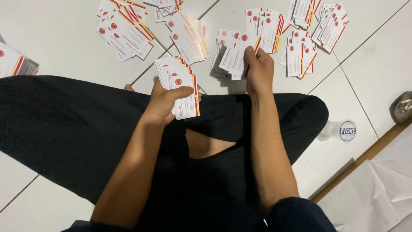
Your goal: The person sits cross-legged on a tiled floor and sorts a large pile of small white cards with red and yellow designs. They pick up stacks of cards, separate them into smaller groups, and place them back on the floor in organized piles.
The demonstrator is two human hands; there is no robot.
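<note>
— So, what was in your hands?
— My left hand (165, 101) was closed round a stack of cards (182, 86), thumb across the top one, above my crossed legs (64, 129).
— And the right?
— My right hand (259, 71) pinched a single card (238, 53), low over the heap (227, 60) on the white tiled floor (64, 56), other piles (126, 28) fanned out beyond
</note>
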